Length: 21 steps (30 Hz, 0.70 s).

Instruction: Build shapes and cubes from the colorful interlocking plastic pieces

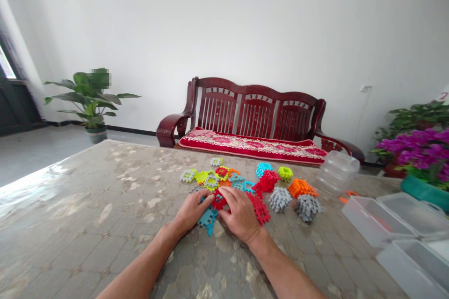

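Observation:
Both hands meet around a red interlocking puzzle piece (pixel 219 200) with notched edges. My left hand (pixel 193 209) grips its left side, thumb and fingers closed. My right hand (pixel 242 215) closes on its right side, the fingers partly covering it. Under and beside my left fingertips lie blue notched pieces (pixel 207 218) on the table. Just beyond the hands is a loose spread of flat pieces: a yellow-green one (pixel 201 177), a grey one (pixel 211 180) and teal ones (pixel 237 182). Flat red pieces (pixel 260 209) lie right of my right hand.
Assembled cube-like blocks stand to the right: blue (pixel 264 169), red (pixel 269 181), grey (pixel 279 199), orange (pixel 303 188). Farther right are clear plastic boxes (pixel 377 222) and a clear container (pixel 338 172). A wooden bench (pixel 254 114) stands behind the patterned table (pixel 115 224).

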Motion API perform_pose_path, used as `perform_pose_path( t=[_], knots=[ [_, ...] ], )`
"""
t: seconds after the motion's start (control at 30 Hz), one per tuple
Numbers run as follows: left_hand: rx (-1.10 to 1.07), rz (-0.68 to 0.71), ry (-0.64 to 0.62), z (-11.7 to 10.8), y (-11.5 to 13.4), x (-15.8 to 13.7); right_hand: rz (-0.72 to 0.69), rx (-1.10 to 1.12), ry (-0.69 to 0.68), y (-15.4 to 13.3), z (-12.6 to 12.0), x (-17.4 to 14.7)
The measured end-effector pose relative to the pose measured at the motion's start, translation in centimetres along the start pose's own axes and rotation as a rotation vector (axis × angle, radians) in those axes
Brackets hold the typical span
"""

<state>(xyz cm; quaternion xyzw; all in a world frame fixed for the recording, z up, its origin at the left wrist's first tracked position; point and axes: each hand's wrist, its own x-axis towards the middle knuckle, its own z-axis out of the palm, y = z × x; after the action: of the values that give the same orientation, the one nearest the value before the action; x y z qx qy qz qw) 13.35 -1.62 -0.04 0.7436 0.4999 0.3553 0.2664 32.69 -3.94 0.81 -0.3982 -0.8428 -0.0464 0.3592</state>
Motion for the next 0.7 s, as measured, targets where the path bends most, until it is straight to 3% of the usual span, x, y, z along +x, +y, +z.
perform_pose_path(
  t=[0.7],
  knots=[
    [-0.037, -0.014, 0.010, 0.14, -0.19, 0.25, 0.049, -0.074, 0.016, 0.09, -0.14, 0.04]
  ],
)
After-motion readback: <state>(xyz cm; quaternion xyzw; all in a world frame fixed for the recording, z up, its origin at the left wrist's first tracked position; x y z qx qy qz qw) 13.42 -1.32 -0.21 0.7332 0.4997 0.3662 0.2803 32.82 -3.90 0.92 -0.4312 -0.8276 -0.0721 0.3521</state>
